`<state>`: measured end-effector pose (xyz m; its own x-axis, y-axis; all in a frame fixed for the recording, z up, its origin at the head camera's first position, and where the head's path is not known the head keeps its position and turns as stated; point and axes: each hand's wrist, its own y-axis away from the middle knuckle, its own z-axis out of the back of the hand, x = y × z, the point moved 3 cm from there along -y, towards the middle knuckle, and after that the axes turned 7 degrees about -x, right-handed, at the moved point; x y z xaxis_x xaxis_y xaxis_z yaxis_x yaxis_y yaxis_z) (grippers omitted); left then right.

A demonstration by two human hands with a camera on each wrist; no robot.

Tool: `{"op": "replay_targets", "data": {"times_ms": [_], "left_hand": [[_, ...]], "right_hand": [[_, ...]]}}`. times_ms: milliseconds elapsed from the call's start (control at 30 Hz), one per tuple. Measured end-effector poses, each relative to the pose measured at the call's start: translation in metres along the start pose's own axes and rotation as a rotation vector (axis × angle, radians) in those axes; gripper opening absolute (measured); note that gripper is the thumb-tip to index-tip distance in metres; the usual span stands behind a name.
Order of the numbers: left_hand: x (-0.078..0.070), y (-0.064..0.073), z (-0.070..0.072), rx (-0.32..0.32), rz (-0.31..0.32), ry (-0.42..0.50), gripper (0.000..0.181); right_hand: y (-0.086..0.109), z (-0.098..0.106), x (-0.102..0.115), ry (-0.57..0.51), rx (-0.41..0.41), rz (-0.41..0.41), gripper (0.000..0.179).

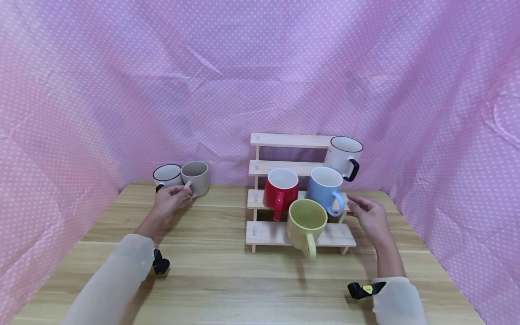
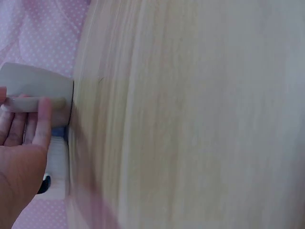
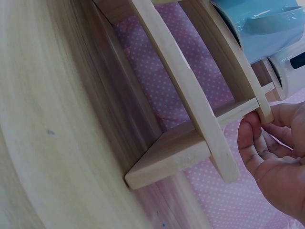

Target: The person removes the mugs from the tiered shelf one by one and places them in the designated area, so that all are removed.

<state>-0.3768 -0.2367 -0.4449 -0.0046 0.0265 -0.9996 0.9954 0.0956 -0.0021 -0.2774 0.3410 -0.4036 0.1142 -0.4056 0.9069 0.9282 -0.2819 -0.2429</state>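
On the left, my left hand (image 1: 169, 199) holds the handle of a grey-beige mug (image 1: 201, 180) standing on the table. The left wrist view has the thumb at the frame edge and the fingers around the mug's handle (image 2: 35, 104). Across the table my right hand (image 1: 370, 217) pinches the right end of a step on a tiered wooden rack (image 1: 268, 232); the right wrist view shows the fingertips on the board's end (image 3: 266, 112). Nearest to that hand is a light-blue mug (image 1: 318, 193) on the same step.
A white black-rimmed mug (image 1: 167, 173) stands beside the grey-beige one. The rack also bears a red mug (image 1: 269, 194), a yellow-green mug (image 1: 297, 230) on the lowest step, and a white mug with a black handle (image 1: 336, 155) high at the right. Pink dotted cloth (image 1: 227, 99) hangs behind.
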Motion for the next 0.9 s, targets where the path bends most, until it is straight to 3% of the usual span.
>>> {"op": "replay_targets", "data": {"times_ms": [133,233,300,433,667,900], "left_hand": [[-0.007,0.004,0.000,-0.060,-0.077,-0.219,0.042],[-0.018,0.007,-0.004,-0.170,-0.176,-0.397,0.037],[-0.028,0.010,-0.007,-0.243,-0.223,-0.456,0.034],[-0.050,0.012,-0.012,-0.315,-0.257,-0.464,0.031],[-0.083,0.011,-0.017,-0.299,-0.287,-0.476,0.035],[-0.106,0.008,-0.030,-0.256,-0.300,-0.466,0.037]], "right_hand": [[0.000,-0.001,0.000,0.000,-0.005,0.001,0.043],[0.001,0.000,0.000,-0.005,-0.006,-0.001,0.043],[0.001,0.000,0.001,-0.010,-0.006,0.001,0.043],[0.000,0.000,0.002,-0.016,-0.005,-0.003,0.043],[-0.001,-0.001,0.002,-0.044,-0.002,0.001,0.042],[0.001,0.000,0.002,-0.031,0.002,0.003,0.042]]}}
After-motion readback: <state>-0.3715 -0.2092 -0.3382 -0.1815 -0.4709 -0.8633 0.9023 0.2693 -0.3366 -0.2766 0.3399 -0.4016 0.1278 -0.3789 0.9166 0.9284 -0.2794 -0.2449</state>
